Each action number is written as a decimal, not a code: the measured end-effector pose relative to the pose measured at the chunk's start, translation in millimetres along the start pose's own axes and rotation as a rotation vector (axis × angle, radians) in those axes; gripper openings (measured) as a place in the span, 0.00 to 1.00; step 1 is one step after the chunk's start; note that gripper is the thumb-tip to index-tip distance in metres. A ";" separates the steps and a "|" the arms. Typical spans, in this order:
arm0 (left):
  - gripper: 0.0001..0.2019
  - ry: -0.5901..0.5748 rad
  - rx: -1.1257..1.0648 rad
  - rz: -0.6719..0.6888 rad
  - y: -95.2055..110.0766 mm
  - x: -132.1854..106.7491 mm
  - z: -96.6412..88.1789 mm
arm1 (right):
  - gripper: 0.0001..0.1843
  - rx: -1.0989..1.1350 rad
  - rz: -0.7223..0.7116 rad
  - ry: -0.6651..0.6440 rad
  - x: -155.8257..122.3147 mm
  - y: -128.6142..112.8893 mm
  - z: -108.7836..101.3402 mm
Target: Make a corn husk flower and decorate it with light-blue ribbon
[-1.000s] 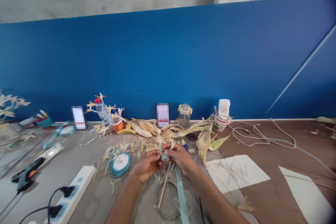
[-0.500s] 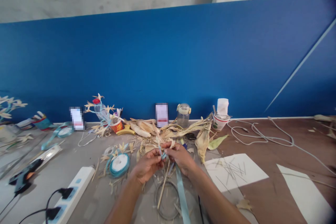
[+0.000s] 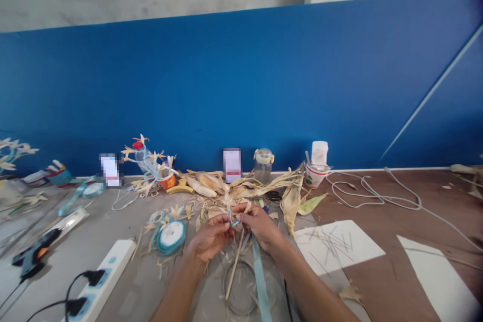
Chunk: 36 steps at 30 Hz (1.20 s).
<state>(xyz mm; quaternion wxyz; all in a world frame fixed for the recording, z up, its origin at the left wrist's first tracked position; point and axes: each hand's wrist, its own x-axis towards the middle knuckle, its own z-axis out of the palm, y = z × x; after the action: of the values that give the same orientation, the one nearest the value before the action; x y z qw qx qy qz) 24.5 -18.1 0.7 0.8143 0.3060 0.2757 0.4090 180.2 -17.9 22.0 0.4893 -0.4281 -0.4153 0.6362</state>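
My left hand [image 3: 210,239] and my right hand [image 3: 258,225] meet over the middle of the table, fingers pinched together on a small corn-husk flower [image 3: 234,211] wound with light blue ribbon [image 3: 258,274]. The ribbon trails from the hands toward me. A thin stick [image 3: 234,270] hangs down from the flower between my wrists, over a coil of wire [image 3: 239,287]. A spool of blue ribbon [image 3: 171,235] lies just left of my left hand.
Dried corn husks [image 3: 264,188] pile up behind the hands. A jar [image 3: 263,165], paper cup [image 3: 316,174], bottle with husk flowers [image 3: 145,161], glue gun [image 3: 32,255], power strip [image 3: 107,274], white paper sheets [image 3: 337,246] with thin wires and a cable [image 3: 377,196] lie around.
Both hands stay in place, making small finger movements on the ribbon at the husk flower. The view has shifted slightly.
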 end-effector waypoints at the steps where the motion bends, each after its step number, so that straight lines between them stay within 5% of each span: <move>1: 0.07 -0.002 -0.002 0.000 -0.5 0.3 -0.5 | 0.10 -0.008 0.000 -0.005 0.1 0.0 0.0; 36: 0.08 0.107 0.035 0.024 -1.0 3.6 0.1 | 0.15 0.045 0.021 -0.022 -3.7 -2.1 5.3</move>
<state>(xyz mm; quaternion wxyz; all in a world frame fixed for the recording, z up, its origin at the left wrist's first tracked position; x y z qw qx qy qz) 27.0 -15.6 -0.7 0.7880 0.3012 0.3224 0.4293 176.3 -21.7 26.1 0.4877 -0.4144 -0.4015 0.6551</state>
